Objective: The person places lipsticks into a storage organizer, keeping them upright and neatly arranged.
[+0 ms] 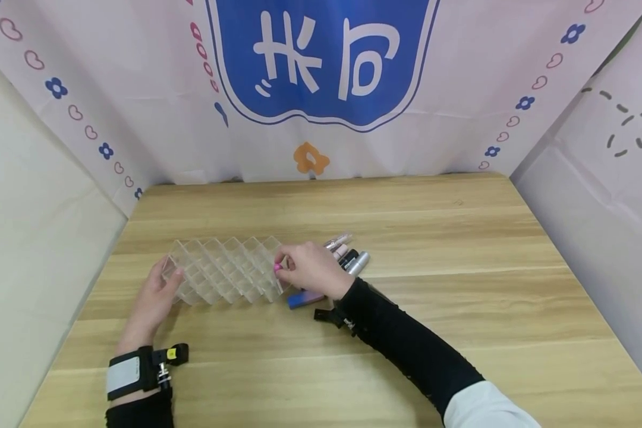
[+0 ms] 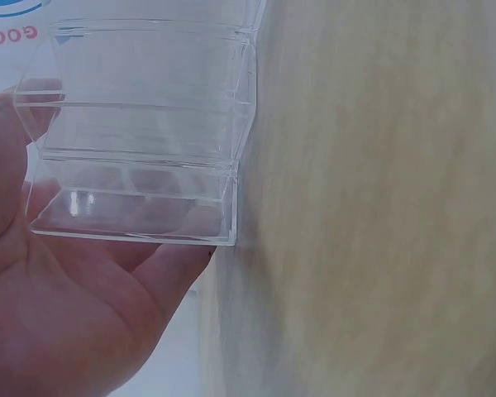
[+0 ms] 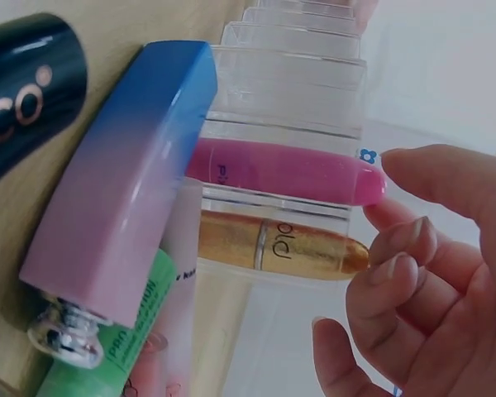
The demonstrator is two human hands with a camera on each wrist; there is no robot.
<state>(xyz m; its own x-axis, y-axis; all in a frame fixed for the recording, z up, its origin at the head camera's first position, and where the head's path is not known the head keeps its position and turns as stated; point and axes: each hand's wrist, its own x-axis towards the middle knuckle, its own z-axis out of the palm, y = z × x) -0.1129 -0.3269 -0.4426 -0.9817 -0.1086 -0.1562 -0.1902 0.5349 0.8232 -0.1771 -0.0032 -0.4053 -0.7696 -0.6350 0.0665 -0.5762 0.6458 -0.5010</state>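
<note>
A clear acrylic lipstick organizer with diamond-shaped compartments stands on the table at left centre. My left hand grips its left end, with the thumb in front and fingers around the side, seen also in the left wrist view. At the opposite end, my right hand pinches the tip of a pink lipstick tube between thumb and index finger. Most of that tube lies inside a compartment. A gold lipstick tube occupies the neighbouring compartment, its tip sticking out near my curled fingers.
Beside the organizer lies a blue-to-pink lipstick tube. Behind my right hand are a silver tube, a black tube and other cosmetics. A green tube shows in the right wrist view. A printed cloth hangs behind the table.
</note>
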